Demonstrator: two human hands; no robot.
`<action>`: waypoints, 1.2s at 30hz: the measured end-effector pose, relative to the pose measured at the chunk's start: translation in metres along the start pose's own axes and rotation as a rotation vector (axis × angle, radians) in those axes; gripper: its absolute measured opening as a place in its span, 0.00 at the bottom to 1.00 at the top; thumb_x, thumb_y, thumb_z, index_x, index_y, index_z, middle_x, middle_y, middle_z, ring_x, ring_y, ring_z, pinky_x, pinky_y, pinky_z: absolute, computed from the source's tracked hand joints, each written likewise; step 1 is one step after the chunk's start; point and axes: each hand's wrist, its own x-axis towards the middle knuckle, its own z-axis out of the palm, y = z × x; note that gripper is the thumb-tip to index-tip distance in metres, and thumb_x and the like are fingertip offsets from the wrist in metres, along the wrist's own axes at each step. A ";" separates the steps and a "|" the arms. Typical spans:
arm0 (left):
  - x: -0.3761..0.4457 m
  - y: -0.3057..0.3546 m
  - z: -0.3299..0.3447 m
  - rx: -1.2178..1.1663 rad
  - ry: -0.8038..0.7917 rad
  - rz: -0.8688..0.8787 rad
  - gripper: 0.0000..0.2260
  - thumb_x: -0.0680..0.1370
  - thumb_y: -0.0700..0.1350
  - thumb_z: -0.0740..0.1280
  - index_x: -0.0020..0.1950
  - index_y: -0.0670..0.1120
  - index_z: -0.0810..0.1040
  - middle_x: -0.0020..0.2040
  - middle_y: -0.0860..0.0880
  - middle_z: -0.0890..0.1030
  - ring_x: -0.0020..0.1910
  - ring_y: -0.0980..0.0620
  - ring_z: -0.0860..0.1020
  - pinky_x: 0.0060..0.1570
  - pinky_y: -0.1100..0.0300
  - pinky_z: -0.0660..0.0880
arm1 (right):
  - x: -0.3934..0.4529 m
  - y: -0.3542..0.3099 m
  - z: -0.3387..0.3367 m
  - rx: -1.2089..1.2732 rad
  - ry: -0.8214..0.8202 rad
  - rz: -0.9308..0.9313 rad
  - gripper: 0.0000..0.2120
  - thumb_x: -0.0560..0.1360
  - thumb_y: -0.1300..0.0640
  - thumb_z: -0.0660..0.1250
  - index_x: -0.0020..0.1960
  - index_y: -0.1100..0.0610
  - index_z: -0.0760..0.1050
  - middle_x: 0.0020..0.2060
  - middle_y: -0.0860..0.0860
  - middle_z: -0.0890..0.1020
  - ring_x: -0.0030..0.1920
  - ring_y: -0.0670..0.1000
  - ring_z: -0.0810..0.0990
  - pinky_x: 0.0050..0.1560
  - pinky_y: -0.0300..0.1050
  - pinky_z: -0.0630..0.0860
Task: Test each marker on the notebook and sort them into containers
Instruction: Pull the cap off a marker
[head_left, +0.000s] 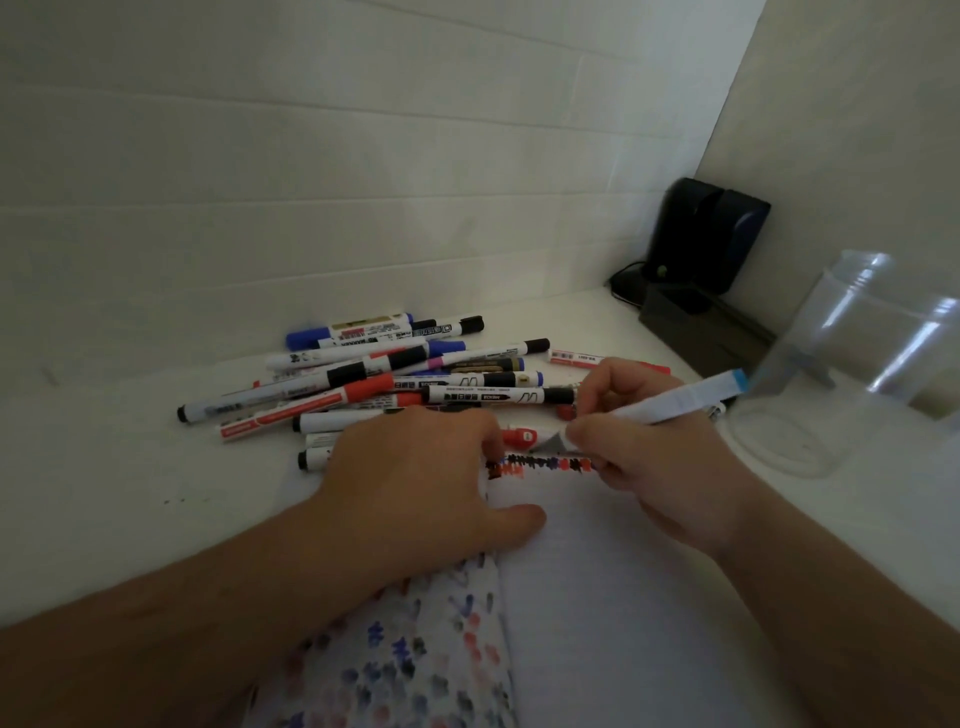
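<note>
From the head camera, the left hand (415, 467) lies flat and open on the notebook (597, 597), holding nothing; I think it keeps the page from sliding. The right hand (649, 462) has its fingers (597, 431) closed round a white marker (675, 402), like when you write. The marker's tip points down and left, onto the page by the scribbles (540, 464). Its blue end points up and right, toward the clear jar (857, 364). The pile of markers (389, 379) waits on the worktop (130, 467) behind the notebook.
</note>
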 end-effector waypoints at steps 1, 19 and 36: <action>0.001 0.000 0.001 0.003 -0.024 -0.011 0.30 0.64 0.81 0.59 0.57 0.65 0.72 0.44 0.60 0.78 0.43 0.61 0.75 0.42 0.59 0.76 | 0.000 0.002 0.001 -0.051 0.008 -0.009 0.07 0.65 0.61 0.72 0.34 0.53 0.75 0.28 0.53 0.76 0.29 0.50 0.72 0.28 0.43 0.66; 0.005 -0.001 0.001 -0.005 -0.107 -0.042 0.31 0.62 0.81 0.58 0.58 0.66 0.71 0.45 0.61 0.77 0.43 0.61 0.75 0.43 0.58 0.78 | 0.004 0.012 0.006 -0.174 0.076 0.048 0.10 0.73 0.67 0.73 0.38 0.68 0.73 0.27 0.59 0.81 0.25 0.51 0.78 0.25 0.41 0.73; 0.003 0.001 -0.003 -0.002 -0.101 -0.032 0.29 0.64 0.80 0.59 0.57 0.65 0.72 0.42 0.61 0.76 0.42 0.62 0.74 0.41 0.58 0.76 | 0.002 0.011 0.004 -0.150 0.100 0.084 0.10 0.72 0.66 0.73 0.36 0.64 0.73 0.32 0.65 0.81 0.28 0.55 0.77 0.26 0.43 0.73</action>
